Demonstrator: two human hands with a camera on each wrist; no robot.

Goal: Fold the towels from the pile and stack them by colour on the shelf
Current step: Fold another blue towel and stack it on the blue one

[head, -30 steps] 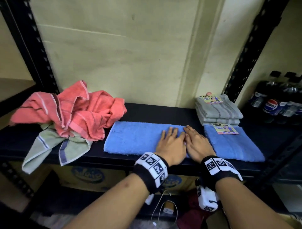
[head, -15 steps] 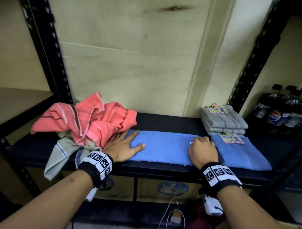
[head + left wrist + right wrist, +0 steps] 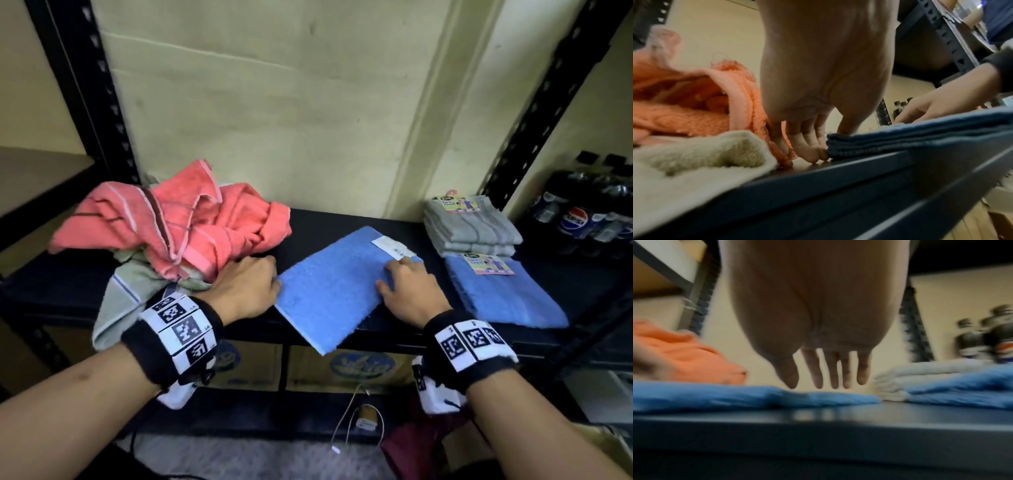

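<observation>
The blue towel (image 3: pixel 337 284), folded into a thick rectangle, lies askew near the middle of the shelf (image 3: pixel 342 219), and its near corner juts out past the shelf's front edge. Our left hand (image 3: pixel 245 287) pinches its left edge, thumb on top and fingers curled against the side of the layers, as the left wrist view shows. Our right hand (image 3: pixel 407 291) lies on its right part with straight, relaxed fingers, grasping nothing. Toward the shelf's right end, a folded blue towel with a label (image 3: pixel 503 294) lies at the front edge, and a grey stack (image 3: pixel 469 228) sits behind it at the back edge. We judge that the risks come from the overhang and the one-sided grip: if we lift by the left edge alone, the layers may fan open and undo the fold, or the hanging corner may drag the towel off the front edge. The pile (image 3: pixel 178 222) of pink and pale green towels touches our left hand, so we may snag a loose fold and pull it along.
</observation>
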